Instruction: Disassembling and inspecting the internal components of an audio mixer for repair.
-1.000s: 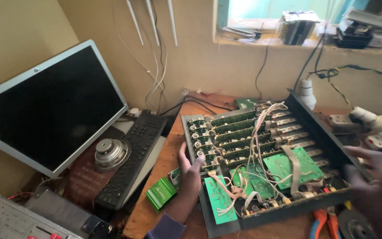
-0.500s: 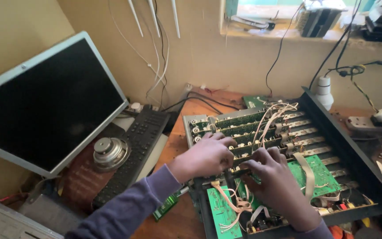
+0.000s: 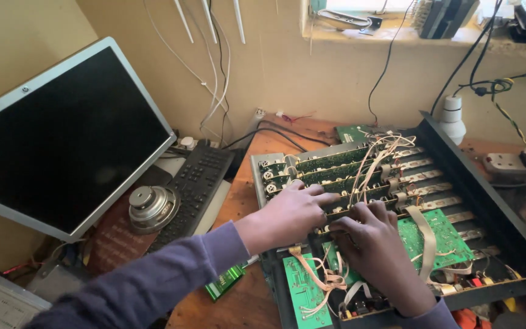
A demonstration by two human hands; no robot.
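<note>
An opened black metal chassis (image 3: 488, 201) lies on a wooden table, filled with rows of green circuit boards (image 3: 336, 161) and pale ribbon wires. My left hand (image 3: 287, 213) rests palm down on the left rows of boards, fingers pointing right. Beside it, my right hand (image 3: 375, 250) presses its fingertips onto a board strip in the middle. The fingertips of both hands nearly meet. Whether either hand grips anything is hidden. A larger green board (image 3: 442, 234) lies just right of my right hand.
A dark flat monitor (image 3: 62, 134) leans at the left, with a black keyboard (image 3: 193, 186) and a round metal speaker part (image 3: 151, 206) beside it. A small green board (image 3: 223, 281) lies near the table's front. White bulb holder (image 3: 452, 116) and cables stand at the back right.
Both hands moved from the chassis's sides onto the middle boards. The view shifted so the chassis sits more to the right and closer.
</note>
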